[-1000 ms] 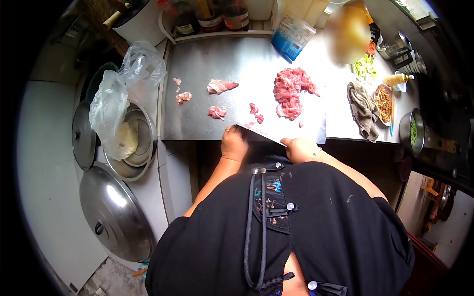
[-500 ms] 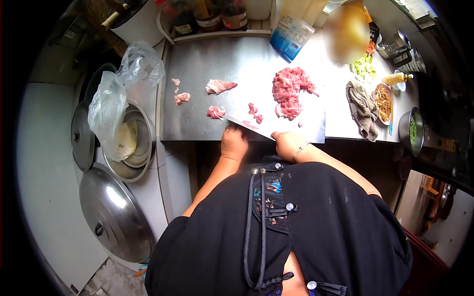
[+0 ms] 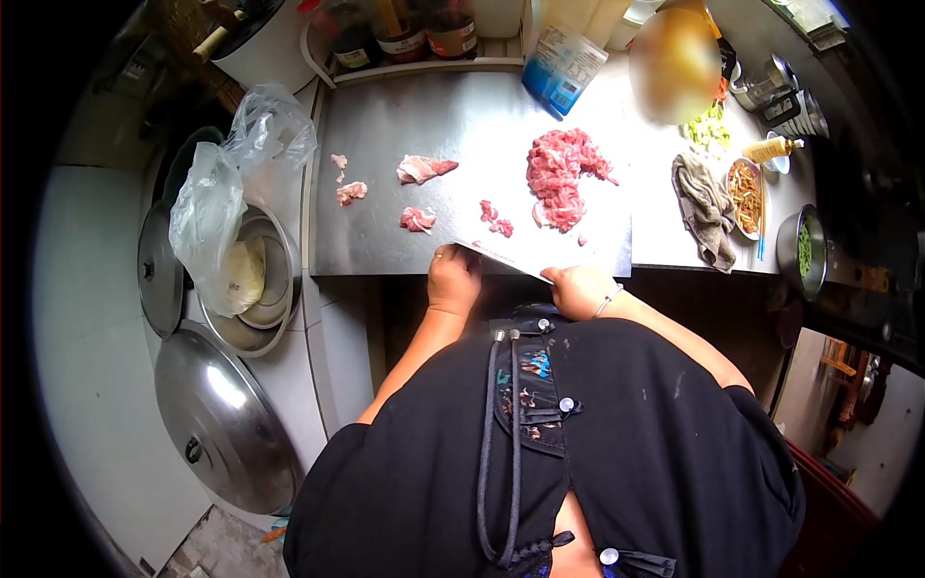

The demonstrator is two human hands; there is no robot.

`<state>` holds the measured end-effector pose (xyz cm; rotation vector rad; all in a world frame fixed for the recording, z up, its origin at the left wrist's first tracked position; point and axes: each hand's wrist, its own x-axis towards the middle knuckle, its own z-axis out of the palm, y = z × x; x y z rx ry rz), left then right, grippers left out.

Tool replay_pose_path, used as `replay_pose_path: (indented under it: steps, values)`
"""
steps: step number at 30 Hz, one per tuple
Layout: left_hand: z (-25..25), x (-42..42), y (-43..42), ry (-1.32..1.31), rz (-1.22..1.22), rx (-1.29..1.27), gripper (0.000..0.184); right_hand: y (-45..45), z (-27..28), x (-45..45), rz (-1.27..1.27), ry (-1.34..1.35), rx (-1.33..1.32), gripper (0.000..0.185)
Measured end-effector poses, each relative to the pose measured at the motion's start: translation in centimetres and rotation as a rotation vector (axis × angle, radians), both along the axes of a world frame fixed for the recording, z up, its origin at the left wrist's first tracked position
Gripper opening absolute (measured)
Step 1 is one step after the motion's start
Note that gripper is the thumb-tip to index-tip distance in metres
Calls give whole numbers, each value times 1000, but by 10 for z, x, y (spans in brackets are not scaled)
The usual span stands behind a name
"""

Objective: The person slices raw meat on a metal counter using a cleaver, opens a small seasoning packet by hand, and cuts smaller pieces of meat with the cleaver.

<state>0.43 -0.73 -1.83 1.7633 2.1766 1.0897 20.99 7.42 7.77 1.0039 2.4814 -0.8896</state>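
Note:
My right hand (image 3: 580, 291) is wrapped round the handle of a knife (image 3: 511, 260) at the front edge of the metal board (image 3: 371, 241). The blade slants up to the left, its far end close to my left hand (image 3: 453, 279). That hand is curled, and whatever its fingers press on is hidden. Just beyond the blade lie a few small meat scraps (image 3: 501, 227) and a fatty meat piece (image 3: 417, 220). Farther back are a larger meat chunk (image 3: 425, 170) and a heap of sliced meat (image 3: 559, 173). Pale trimmings (image 3: 351, 194) sit at the left.
Left of the board are a plastic bag (image 3: 207, 212), a metal basin (image 3: 285, 318) and a large lid (image 3: 224, 424). At right lie a cloth (image 3: 705, 207), a dish of brown shreds (image 3: 746, 197) and a bowl of chopped greens (image 3: 806, 255). A blue-white pouch (image 3: 564, 77) and bottles (image 3: 451, 34) stand behind.
My right hand has drawn the knife slightly right and toward my body. My left hand stays nearly in place, and the blade's end now lies nearer to it.

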Motion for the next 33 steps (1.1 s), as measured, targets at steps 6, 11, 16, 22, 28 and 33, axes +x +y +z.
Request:
replay_pose_path:
  steps: [6, 11, 16, 22, 28, 33]
  values:
    - [1, 1, -1, 18, 3, -19, 10, 3, 14, 9, 19, -100, -65, 23]
    - [-8, -1, 0, 11, -5, -84, 14, 5, -3, -21, 15, -127, -67, 28]
    - [-13, -8, 4, 57, 45, 5, 20, 11, 9, -57, 24, -163, -71, 23]
    - [-10, -6, 2, 17, 78, -49, 20, 6, 8, -32, -16, -174, -81, 23]
    - [2, -4, 4, -40, 21, 34, 9, 9, -4, 2, -101, -80, -65, 23]
    - [1, -2, 3, -57, 31, 60, 9, 13, 13, 0, -124, -72, -66, 27]
